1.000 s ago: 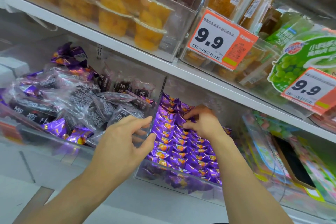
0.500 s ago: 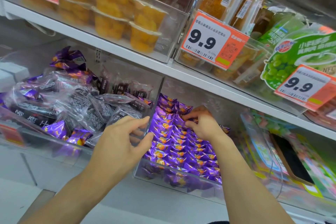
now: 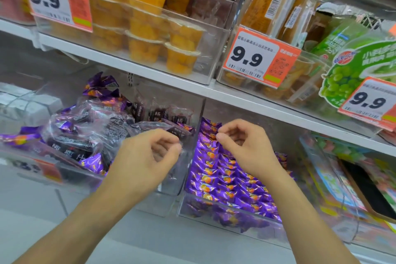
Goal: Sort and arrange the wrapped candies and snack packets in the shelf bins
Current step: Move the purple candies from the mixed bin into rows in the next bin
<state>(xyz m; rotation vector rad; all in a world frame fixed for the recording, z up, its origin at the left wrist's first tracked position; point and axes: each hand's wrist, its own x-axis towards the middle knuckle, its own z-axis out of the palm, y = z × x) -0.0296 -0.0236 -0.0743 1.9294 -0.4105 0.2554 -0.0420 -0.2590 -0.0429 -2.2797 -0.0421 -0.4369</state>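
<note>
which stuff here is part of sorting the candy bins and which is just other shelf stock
Part of the job:
- purple wrapped candies in rows in the clear bin
- dark snack packets heaped in the left bin
- left hand and right hand, both above the bins

Just shelf stock:
- orange fruit cups above
- 9.9 price tag
- green grape pack

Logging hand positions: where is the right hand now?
In the head view, the right hand hovers right of centre over the bin of purple candies, beside the left hand.
</note>
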